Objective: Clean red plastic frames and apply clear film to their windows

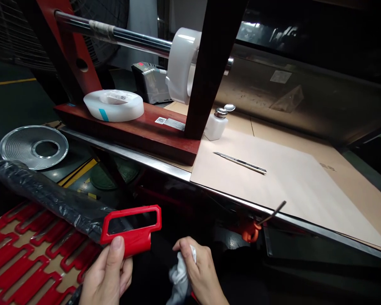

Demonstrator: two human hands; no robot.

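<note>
Red frames (25,271) lie on the floor at lower left. Next, the left hand (106,275) has its grip clamped on a red handle piece (131,231). Beside it, the right hand (198,271) squeezes a white cloth (179,277) below the bench (305,178).

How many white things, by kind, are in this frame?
Tape rolls: 2, one flat on the red base, one on the steel rod
Dispenser bottle: 1
Cloth in the right hand: 1
Total: 4

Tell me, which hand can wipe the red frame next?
Right. The right hand already clutches the white cloth beside the red frame, while the left hand is busy holding it.
</note>
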